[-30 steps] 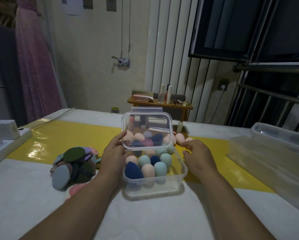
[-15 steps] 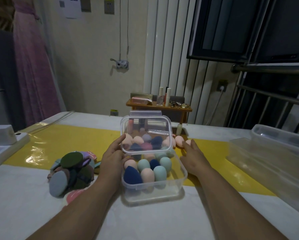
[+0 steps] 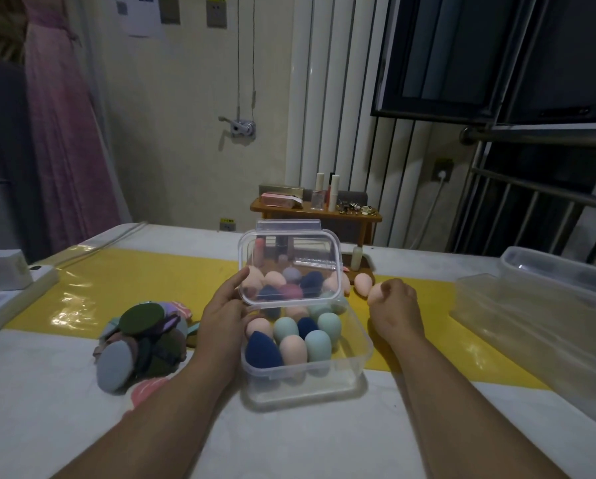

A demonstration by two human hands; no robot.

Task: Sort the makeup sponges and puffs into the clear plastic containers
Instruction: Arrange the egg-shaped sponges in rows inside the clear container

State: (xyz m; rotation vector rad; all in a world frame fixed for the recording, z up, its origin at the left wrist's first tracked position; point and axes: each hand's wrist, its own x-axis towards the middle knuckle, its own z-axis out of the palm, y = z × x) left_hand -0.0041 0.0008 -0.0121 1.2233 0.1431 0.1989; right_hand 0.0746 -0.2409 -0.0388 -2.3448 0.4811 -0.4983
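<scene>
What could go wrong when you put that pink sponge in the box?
The lid, propped up only by the left hand, might drop shut first. The box already looks crowded, so the pink sponge in the right hand may not fit. A loose sponge nearby could get knocked away.

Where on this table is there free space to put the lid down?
Bare yellow strip between the power strip and the puff pile; white tabletop nearest you, in front of the box. Crowded behind the box, with loose sponges.
</scene>
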